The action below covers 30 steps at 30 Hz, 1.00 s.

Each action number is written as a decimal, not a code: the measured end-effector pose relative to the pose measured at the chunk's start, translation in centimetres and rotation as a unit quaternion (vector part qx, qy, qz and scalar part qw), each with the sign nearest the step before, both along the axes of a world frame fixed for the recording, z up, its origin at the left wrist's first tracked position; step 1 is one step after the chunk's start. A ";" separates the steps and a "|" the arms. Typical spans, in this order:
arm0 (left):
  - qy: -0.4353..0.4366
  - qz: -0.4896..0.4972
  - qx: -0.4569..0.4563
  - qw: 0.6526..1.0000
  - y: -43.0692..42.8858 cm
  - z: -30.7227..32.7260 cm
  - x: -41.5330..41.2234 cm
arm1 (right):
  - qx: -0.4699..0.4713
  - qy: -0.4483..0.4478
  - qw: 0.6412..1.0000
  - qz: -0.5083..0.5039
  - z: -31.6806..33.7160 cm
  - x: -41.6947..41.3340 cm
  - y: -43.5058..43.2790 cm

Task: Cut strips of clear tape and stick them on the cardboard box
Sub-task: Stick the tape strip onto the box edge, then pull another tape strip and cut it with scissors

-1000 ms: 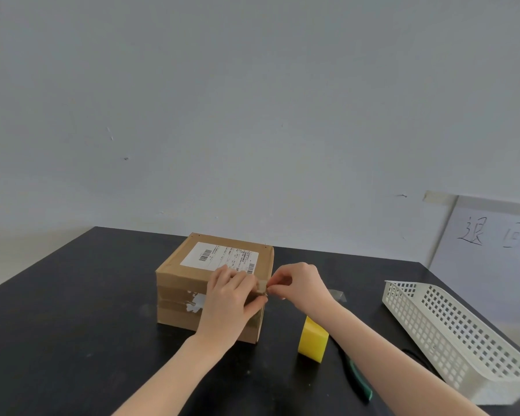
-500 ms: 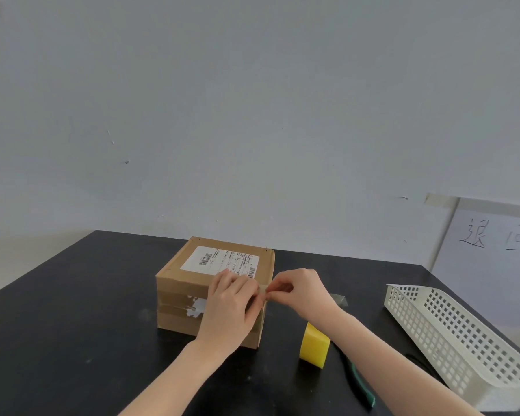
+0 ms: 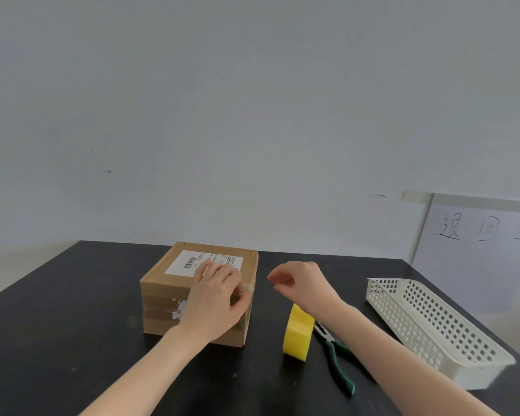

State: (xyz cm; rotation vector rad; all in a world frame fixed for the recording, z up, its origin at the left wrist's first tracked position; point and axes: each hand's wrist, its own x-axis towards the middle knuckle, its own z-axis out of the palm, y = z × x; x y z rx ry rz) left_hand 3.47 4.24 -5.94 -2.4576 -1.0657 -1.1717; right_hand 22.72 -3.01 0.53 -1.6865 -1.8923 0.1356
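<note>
Head view: cardboard box (image 3: 168, 292) sat on the dark bench (image 3: 57, 325), left of centre, with a white shipping label (image 3: 186, 261) on its top. A short strip of clear tape (image 3: 249, 287) lay over the box's upper right edge, near the front corner. Left hand (image 3: 216, 295) rested on the box, fingers laid flat across the top and over part of the label, thumb down at the near right corner beside the strip. Right hand (image 3: 300, 283) hung in the air just right of the box, apart from it, fingers loosely curled, nothing seen in it. Yellow tape roll (image 3: 297, 333) stood on edge below that hand. Green-handled pliers (image 3: 339, 361) lay just beside the roll, to its right. White perforated basket (image 3: 433, 325) sat further right, by the bench edge.
</note>
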 end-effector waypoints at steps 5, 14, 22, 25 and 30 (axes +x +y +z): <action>-0.036 -0.020 -0.024 0.999 -0.5 2.2 2.4 | 0.050 0.041 0.995 -0.074 1.0 3.6 -1.4; 0.120 -0.147 -0.205 0.960 -0.4 5.0 9.1 | -0.021 0.056 0.984 -0.170 0.1 10.2 -4.4; 0.138 -0.182 -0.353 0.907 -0.5 5.3 12.2 | -0.112 0.060 0.977 -0.170 -2.4 12.2 -6.6; 0.139 -0.187 -0.362 0.903 -0.7 5.0 12.5 | -0.138 0.042 0.972 -0.186 -3.1 12.9 -6.7; 0.145 -0.182 -0.322 0.918 -0.9 5.0 12.5 | -0.223 -0.064 0.941 -0.245 -5.2 14.6 -7.1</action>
